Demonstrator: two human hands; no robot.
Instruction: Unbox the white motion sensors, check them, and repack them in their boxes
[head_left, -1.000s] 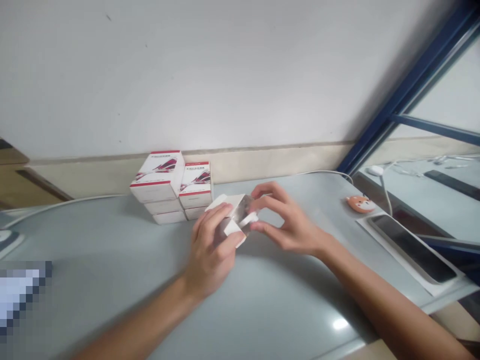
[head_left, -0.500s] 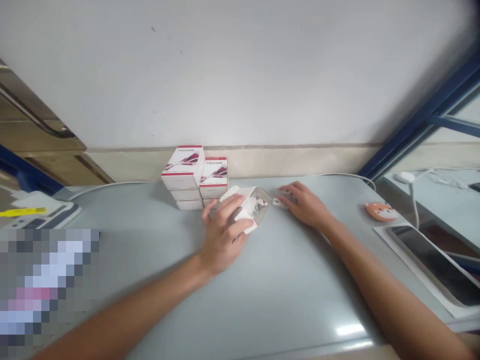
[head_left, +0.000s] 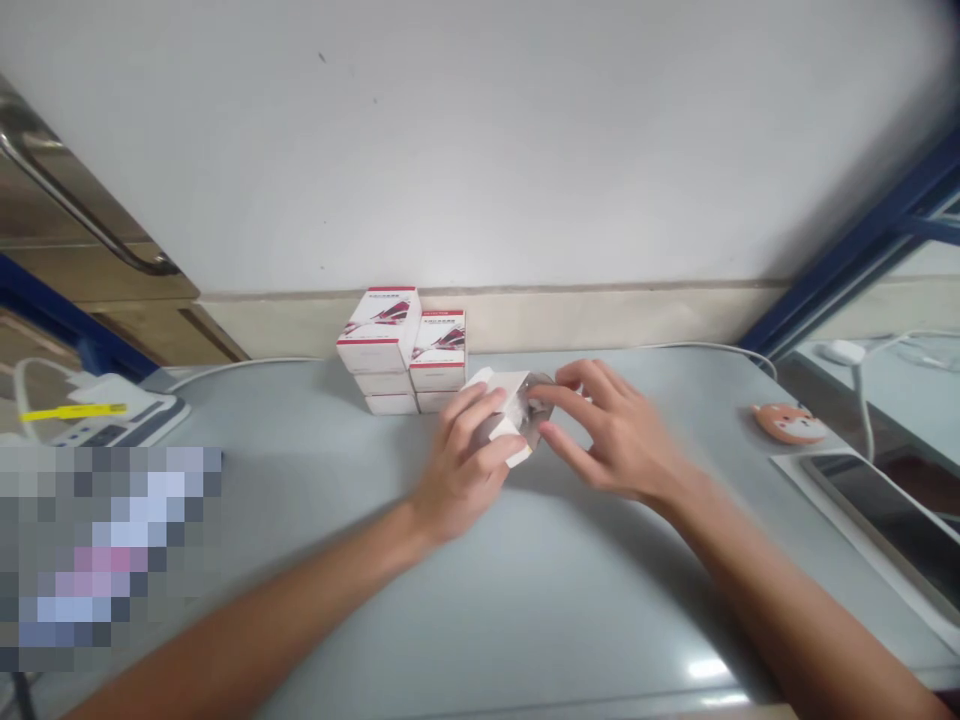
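at nine o'clock a pixelated patch hides whatever lies there. our left hand curls closed around a small white carton, which sits at twelve o'clock from our wrists, above the grey table. the stacked red-and-white boxes stand apart at eleven o'clock, not touched. our right hand brings its fingertips to a clear plastic insert; we cannot tell if they grip it. what the carton holds is hidden.
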